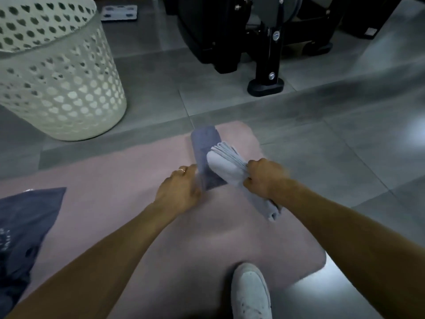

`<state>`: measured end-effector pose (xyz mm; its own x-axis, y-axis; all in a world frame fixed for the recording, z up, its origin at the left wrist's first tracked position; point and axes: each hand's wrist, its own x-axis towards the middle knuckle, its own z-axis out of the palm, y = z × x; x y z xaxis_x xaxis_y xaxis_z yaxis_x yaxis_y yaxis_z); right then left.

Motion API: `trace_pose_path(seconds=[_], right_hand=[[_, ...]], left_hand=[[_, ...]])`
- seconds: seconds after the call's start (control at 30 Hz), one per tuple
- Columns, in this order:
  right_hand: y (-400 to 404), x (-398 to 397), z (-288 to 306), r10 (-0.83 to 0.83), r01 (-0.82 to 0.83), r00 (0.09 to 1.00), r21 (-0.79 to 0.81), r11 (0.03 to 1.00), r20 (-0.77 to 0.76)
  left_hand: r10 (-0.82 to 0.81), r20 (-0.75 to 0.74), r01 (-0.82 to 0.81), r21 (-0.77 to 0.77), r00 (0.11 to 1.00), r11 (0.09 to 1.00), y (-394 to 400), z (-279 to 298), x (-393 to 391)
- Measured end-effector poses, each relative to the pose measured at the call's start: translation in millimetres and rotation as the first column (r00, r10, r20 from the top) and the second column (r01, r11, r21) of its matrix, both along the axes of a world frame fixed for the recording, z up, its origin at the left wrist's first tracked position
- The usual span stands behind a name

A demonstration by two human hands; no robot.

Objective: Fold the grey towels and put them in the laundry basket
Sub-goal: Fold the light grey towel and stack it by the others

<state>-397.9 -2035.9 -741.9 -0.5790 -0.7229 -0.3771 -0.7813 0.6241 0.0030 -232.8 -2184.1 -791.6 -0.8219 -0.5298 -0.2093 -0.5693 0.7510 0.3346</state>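
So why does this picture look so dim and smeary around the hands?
Head view: the room is dim; the left hand and the dark grey towel are motion-blurred; glare brightens the floor tiles beside the pink mat; the wide lens bends the laundry basket.

Bare forearms, ring [182,170], white shoe [250,293]

No text, label, brand or number can be read anywhere here. The flat white item [119,13] on the floor bears dark marks, too blurred to make out.
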Motion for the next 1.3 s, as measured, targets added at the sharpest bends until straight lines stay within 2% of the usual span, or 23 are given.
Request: trace_pose_path(seconds=[0.1, 0.2, 0.27, 0.37, 0.47, 0.53, 0.63, 0.7, 0.77, 0.93, 1.07, 1.13, 1.2, 1.23, 1.3], right_hand=[[-10, -47, -43, -0.148, 0.146, 0.989, -0.084, 0.986, -0.015], [-29, -77, -78, -0.224, 0.210, 0.974, -0.212, 0.954, -0.045], [-45, -88, -96, -0.266, 0.230, 0.961, -0.319, 0.920, -0.075], [-68, -93, -112, -0.298, 0.234, 0.946, -0.364, 0.901, -0.127], [-87, -89, -132, -0.190, 0.189, 0.982, -0.242, 0.952, 0.021], [-88, -82, -146, -0.118, 0.132, 0.988, -0.152, 0.980, 0.095], [-79, -83, -158, -0.171, 0.177, 0.984, -0.307, 0.935, 0.045], [-72, -88, -161, -0.278, 0.297, 0.955, -0.376, 0.878, 0.105], [-67, -93, -164, -0.341, 0.386, 0.922, -0.373, 0.844, 0.184], [-64, -80, -171, -0.318, 0.330, 0.944, -0.321, 0.888, 0.091], [-61, -81, -173, -0.335, 0.379, 0.924, -0.342, 0.860, 0.184], [-57, -84, -172, -0.305, 0.337, 0.941, -0.331, 0.881, 0.145], [-48, -81, -176, -0.164, 0.147, 0.986, -0.310, 0.939, -0.029], [-41, -77, -182, -0.079, 0.051, 0.994, -0.304, 0.951, -0.080], [-30, -67, -194, 0.025, -0.054, 0.994, -0.280, 0.958, -0.105]], left_hand=[[-0.054, 0.112, 0.050, 0.036, 0.992, 0.998, -20, -39, -41], [-0.101, 0.060, 0.098, 0.064, 0.993, 0.993, -42, -71, -81], [-0.076, 0.035, 0.073, 0.085, 0.996, 0.994, -55, -96, -106], [0.134, -0.002, -0.131, 0.198, 0.991, 0.971, -64, -115, -128], [0.360, 0.023, -0.341, 0.382, 0.933, 0.859, -59, -124, -128], [0.393, -0.014, -0.337, 0.487, 0.919, 0.806, -55, -138, -123], [0.436, -0.083, -0.333, 0.525, 0.896, 0.784, -53, -145, -121], [0.508, -0.102, -0.373, 0.560, 0.855, 0.740, -54, -141, -120], [0.552, -0.164, -0.403, 0.521, 0.817, 0.752, -48, -134, -115], [0.605, -0.203, -0.447, 0.504, 0.770, 0.739, -26, -130, -106], [0.655, -0.215, -0.468, 0.546, 0.724, 0.696, -9, -132, -97], [0.650, -0.208, -0.465, 0.545, 0.731, 0.698, -7, -137, -92], [0.603, -0.239, -0.423, 0.522, 0.761, 0.741, -8, -137, -91], [0.554, -0.282, -0.387, 0.477, 0.783, 0.789, -8, -138, -91], [0.349, -0.364, -0.281, 0.227, 0.864, 0.933, -8, -142, -94]])
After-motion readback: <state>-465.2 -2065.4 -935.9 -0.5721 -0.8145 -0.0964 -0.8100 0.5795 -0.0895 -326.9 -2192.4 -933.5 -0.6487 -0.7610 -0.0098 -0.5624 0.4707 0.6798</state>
